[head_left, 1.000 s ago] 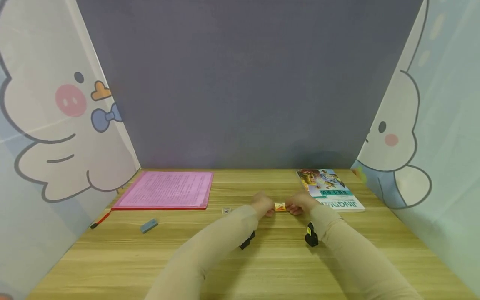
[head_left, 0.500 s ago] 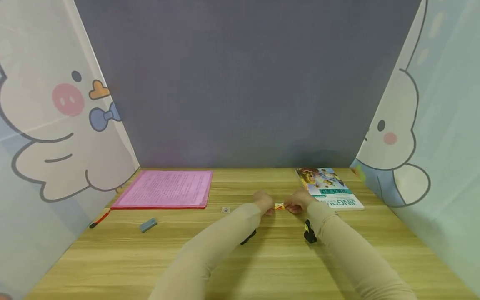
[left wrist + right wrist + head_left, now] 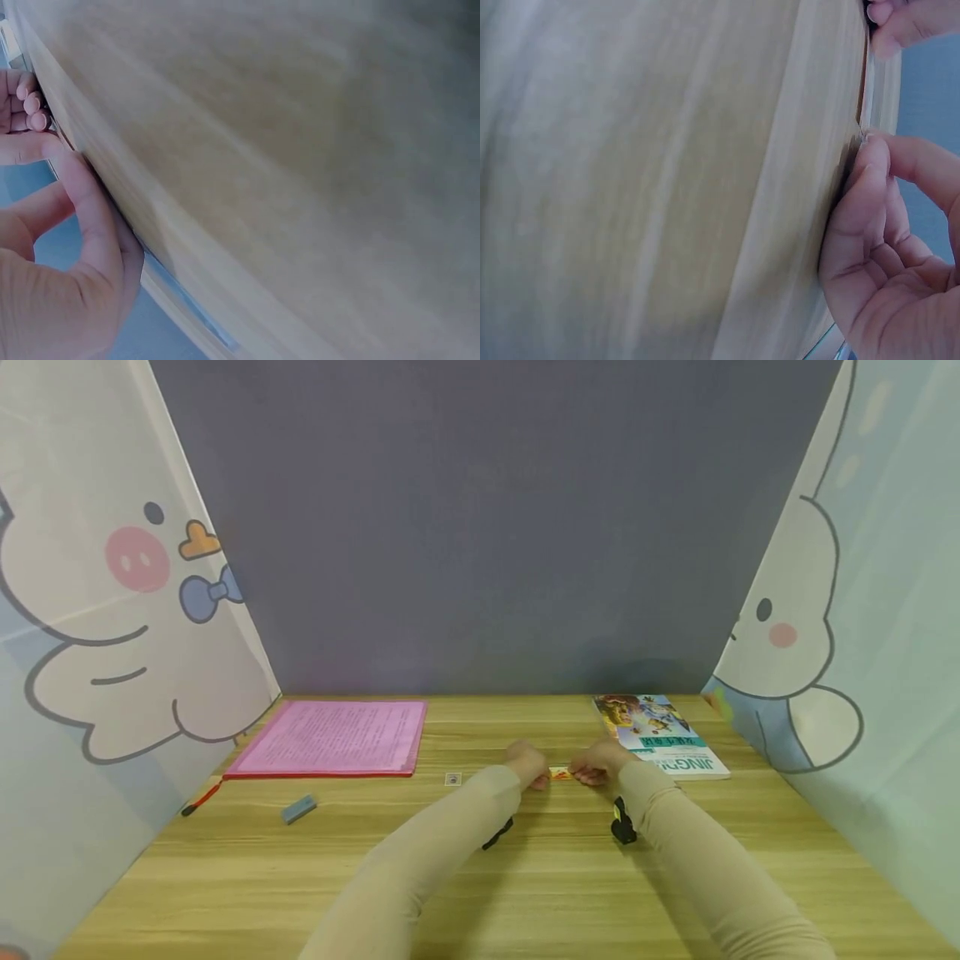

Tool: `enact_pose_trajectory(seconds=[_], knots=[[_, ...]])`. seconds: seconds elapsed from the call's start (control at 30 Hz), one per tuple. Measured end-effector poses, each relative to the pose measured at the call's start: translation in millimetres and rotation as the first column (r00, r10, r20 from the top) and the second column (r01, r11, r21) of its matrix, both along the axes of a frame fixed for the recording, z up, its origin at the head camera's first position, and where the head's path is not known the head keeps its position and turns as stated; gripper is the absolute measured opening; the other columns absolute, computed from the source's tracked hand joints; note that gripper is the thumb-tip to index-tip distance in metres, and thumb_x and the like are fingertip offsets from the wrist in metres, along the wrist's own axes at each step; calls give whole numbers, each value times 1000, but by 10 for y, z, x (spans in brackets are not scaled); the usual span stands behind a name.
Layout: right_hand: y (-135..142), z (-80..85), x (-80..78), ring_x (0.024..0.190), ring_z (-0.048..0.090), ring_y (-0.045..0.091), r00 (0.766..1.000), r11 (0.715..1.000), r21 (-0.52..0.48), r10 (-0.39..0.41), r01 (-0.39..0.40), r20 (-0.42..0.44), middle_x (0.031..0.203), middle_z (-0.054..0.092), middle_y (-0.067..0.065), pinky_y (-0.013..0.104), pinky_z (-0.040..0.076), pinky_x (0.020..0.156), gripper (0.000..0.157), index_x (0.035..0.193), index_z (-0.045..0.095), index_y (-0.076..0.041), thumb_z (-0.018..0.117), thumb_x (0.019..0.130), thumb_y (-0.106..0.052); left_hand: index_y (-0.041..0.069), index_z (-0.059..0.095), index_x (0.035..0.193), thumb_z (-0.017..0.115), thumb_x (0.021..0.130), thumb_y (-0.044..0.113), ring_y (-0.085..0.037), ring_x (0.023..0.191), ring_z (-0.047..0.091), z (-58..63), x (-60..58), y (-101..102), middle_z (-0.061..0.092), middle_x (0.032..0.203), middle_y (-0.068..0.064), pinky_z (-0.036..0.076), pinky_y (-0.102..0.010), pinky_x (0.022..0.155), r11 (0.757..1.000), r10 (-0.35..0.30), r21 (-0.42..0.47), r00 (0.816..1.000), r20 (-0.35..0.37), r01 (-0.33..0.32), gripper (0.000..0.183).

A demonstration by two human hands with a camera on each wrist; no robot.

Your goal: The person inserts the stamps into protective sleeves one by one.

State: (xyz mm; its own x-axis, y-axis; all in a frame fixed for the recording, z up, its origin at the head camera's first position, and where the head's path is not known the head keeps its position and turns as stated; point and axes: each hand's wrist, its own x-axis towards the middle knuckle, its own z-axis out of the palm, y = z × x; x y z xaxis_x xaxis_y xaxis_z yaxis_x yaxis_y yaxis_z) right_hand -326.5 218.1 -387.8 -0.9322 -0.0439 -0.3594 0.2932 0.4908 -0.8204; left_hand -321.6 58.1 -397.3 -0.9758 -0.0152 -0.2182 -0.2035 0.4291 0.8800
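Observation:
In the head view a small flat yellow piece with red markings (image 3: 560,773), like a little card or packet, lies low at the wooden table between both hands. My left hand (image 3: 528,766) pinches its left end, thumb and finger meeting at the edge. At the opposite end, the fingertips of my right hand (image 3: 597,764) grip it in the same way. Seen from the right wrist, the piece shows only as a thin edge (image 3: 864,86) close over the wood, between the right hand (image 3: 889,247) and the left fingertips. The other right fingers are curled beneath.
A pink zip document folder (image 3: 330,739) with a red pull lies at the back left. Nearer is a blue-grey block (image 3: 298,809). A small square printed marker (image 3: 453,779) sits left of the hands. Behind the right hand lies a book (image 3: 667,739). A grey panel (image 3: 480,527) closes the back.
My left wrist and forearm have shifted slightly to the right. Both hands stay at the ends of the small yellow piece, which keeps its place.

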Motion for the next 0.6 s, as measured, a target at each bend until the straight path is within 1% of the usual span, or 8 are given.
enact_pose_trajectory(seconds=[0.2, 0.3, 0.4, 0.47, 0.5, 0.57, 0.6], knots=[[21, 25, -47, 48, 58, 2, 998, 997, -63, 56, -55, 17, 59, 65, -2, 15, 52, 51, 14, 92, 71, 8, 65, 88, -4, -12, 63, 110, 71, 77, -10, -14, 42, 55, 24, -14, -33, 63, 65, -12, 54, -24, 45, 1000, 18, 1, 1000, 0, -18, 34], [35, 16, -60, 50, 58, 1, 995, 990, -105, 96, -93, 25, 61, 65, -2, 14, 52, 52, 18, 98, 68, 11, 61, 90, -4, -12, 62, 114, 70, 77, -10, -14, 45, 57, 42, -8, -53, 64, 68, -13, 56, -24, 48, 1000, 13, -26, 1000, 4, -13, 38], [68, -15, -72, 51, 57, 1, 992, 984, -136, 121, -115, 36, 62, 64, -2, 14, 51, 53, 23, 104, 64, 12, 57, 95, -8, -12, 58, 120, 68, 79, -10, -17, 51, 62, 56, -11, -50, 65, 76, -15, 58, -25, 53, 1000, 9, -21, 999, 34, -8, 42], [92, -27, -71, 51, 57, 2, 991, 982, -150, 127, -119, 41, 62, 63, -2, 14, 51, 53, 24, 103, 61, 11, 54, 97, -10, -12, 56, 123, 65, 82, -10, -20, 60, 66, 99, 37, -55, 65, 83, -16, 60, -27, 61, 1000, -8, 6, 999, 51, 8, 41], [104, -24, -69, 51, 56, 2, 991, 981, -151, 128, -121, 39, 62, 63, -2, 15, 51, 54, 24, 103, 60, 11, 52, 98, -12, -12, 56, 122, 63, 84, -9, -23, 67, 69, 135, 74, -60, 66, 87, -18, 61, -29, 66, 1000, -21, 19, 998, 56, 20, 39], [128, 12, -53, 53, 57, 3, 992, 983, -140, 124, -120, 17, 64, 63, -2, 16, 53, 55, 25, 104, 59, 10, 51, 99, -14, -14, 56, 122, 61, 87, -9, -30, 77, 71, 220, 152, -75, 67, 94, -21, 61, -31, 76, 999, -38, 35, 997, 70, 36, 36], [141, 44, -46, 53, 58, 3, 992, 983, -137, 123, -122, 0, 66, 62, -2, 17, 53, 56, 26, 105, 58, 9, 51, 99, -15, -14, 57, 120, 60, 87, -8, -31, 83, 71, 263, 197, -96, 67, 95, -21, 61, -33, 79, 998, -53, 45, 997, 58, 50, 33]])
